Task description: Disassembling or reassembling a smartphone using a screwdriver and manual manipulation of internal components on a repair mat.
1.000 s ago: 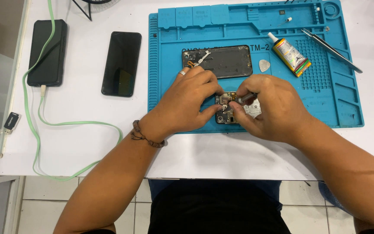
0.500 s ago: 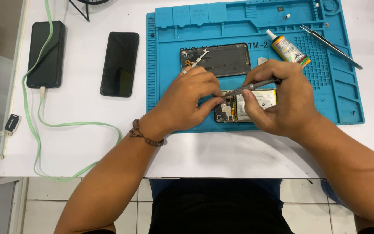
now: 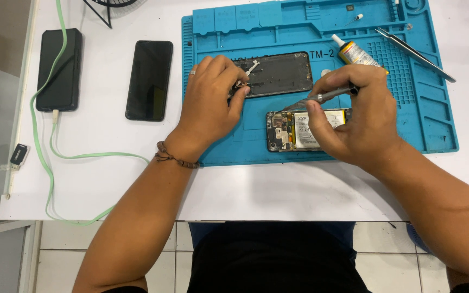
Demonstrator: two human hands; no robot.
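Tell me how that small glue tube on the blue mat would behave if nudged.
The glue tube lies on its side on the blue mat, so it would probably roll. It looks small and light, likely skidding easily. Its soft body may dent under a firm pinch.

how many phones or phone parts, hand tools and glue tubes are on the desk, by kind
phones or phone parts: 4 (black phone on the green cable, black phone, dark back cover, opened phone)
hand tools: 2 (screwdriver in the right hand, tweezers)
glue tubes: 1 (glue tube)
total: 7
The left hand rests on the back cover.
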